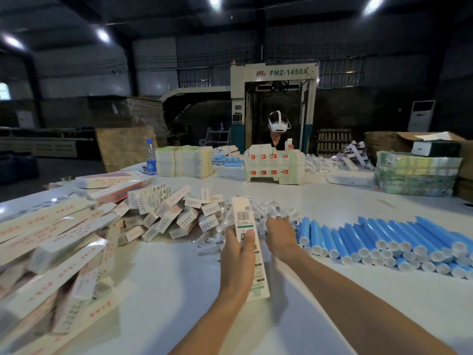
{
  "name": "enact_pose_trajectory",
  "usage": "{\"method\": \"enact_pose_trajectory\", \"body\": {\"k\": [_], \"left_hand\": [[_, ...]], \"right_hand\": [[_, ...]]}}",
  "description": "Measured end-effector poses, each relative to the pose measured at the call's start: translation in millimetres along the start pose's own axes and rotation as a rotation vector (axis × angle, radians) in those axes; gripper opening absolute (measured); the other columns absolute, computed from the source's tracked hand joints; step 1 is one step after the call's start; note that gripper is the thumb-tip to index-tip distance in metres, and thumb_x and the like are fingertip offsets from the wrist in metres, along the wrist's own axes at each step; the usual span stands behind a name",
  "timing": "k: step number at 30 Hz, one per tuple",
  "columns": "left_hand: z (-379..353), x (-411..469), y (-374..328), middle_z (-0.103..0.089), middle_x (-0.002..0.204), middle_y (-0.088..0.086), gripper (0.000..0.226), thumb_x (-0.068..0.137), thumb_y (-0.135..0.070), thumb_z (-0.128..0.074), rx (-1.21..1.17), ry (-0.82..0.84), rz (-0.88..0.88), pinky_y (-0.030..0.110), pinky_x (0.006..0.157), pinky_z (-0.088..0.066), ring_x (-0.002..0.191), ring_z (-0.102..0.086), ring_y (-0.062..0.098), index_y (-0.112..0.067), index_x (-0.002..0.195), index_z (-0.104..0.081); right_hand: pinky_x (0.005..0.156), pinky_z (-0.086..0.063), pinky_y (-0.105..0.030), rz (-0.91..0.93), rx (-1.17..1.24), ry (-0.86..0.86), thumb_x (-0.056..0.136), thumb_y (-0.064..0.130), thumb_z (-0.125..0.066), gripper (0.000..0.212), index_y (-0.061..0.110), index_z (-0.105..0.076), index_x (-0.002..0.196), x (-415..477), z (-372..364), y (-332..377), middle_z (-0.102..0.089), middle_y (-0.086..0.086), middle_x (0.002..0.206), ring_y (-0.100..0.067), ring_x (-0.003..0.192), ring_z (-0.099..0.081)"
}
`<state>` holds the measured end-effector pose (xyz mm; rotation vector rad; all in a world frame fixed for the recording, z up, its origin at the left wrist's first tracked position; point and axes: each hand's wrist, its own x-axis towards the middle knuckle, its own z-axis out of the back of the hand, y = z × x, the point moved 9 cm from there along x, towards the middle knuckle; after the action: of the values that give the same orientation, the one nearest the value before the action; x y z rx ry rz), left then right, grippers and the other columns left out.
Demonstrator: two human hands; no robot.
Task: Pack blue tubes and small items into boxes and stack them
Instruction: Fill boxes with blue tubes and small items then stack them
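While left hand point(237, 254) fingers clasp the box point(243, 217) (barcode up), right hand point(279, 235) fingers touch small items point(266, 209); grip unclear.

White bench point(179, 278). Left: messy pile of long boxes point(51, 226). Centre-left: heap of small boxes point(176, 216), touching a spread of clear-wrapped small items point(208, 243). Right: blue tubes point(371, 239) side by side, layered. Far edge: flat carton stacks point(183, 160), water bottle point(151, 160).
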<state>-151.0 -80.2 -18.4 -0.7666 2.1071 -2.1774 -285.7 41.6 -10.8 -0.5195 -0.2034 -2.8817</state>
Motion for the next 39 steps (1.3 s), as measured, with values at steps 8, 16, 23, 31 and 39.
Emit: {"method": "enact_pose_trajectory", "body": {"k": [8,16,23,31,39], "left_hand": [[-10.4,-7.0,5.5,-0.080,0.107,0.003,0.027,0.090,-0.037,-0.074,-0.207,0.089,0.168,0.048,0.090,-0.062,0.096,-0.079,0.022,-0.030,0.116,-0.066],[-35.5,-26.7,-12.8,-0.081,0.113,0.000,0.038,0.092,-0.027,-0.082,-0.161,0.300,0.141,0.048,0.097,-0.061,0.108,-0.076,0.023,-0.017,0.127,-0.071],[-49.4,-40.5,-29.5,-0.080,0.114,0.003,0.039,0.089,-0.022,-0.083,-0.187,0.405,0.055,0.030,0.082,-0.063,0.108,-0.076,0.022,-0.013,0.125,-0.072],[-52.0,-42.8,-36.6,-0.079,0.116,0.006,0.048,0.081,-0.033,-0.086,-0.157,0.440,0.008,0.049,0.099,-0.061,0.113,-0.074,0.027,-0.012,0.123,-0.075],[-52.2,-42.1,-38.1,-0.080,0.116,0.004,0.046,0.085,-0.035,-0.084,-0.139,0.447,-0.025,0.042,0.095,-0.062,0.111,-0.075,0.023,-0.014,0.124,-0.073]], "right_hand": [[0.072,-0.047,-0.037,-0.193,0.583,-0.244,0.098,0.017,-0.061,0.009,0.009,-0.058,0.098,-34.9,76.0,-33.7,-0.062,-0.003,0.089,-0.026,0.088,-0.060],[0.064,-0.049,-0.022,-0.223,1.198,-0.438,0.091,0.017,-0.070,0.036,0.024,-0.049,0.119,-112.1,130.3,-99.1,-0.068,0.001,0.081,-0.016,0.075,-0.063],[0.071,-0.053,-0.013,0.029,1.406,-0.577,0.096,0.012,-0.072,0.048,0.028,-0.051,0.136,-130.4,189.1,-84.6,-0.074,0.003,0.086,-0.011,0.078,-0.071],[0.076,-0.061,-0.025,0.270,1.056,-0.382,0.095,0.008,-0.070,0.029,0.021,-0.056,0.118,-123.8,205.9,-32.6,-0.068,-0.002,0.092,-0.015,0.085,-0.071],[0.090,-0.044,-0.025,0.246,0.740,-0.365,0.094,0.019,-0.071,0.019,0.021,-0.070,0.112,-126.0,189.7,-33.3,-0.065,0.007,0.109,-0.009,0.109,-0.053]]}}
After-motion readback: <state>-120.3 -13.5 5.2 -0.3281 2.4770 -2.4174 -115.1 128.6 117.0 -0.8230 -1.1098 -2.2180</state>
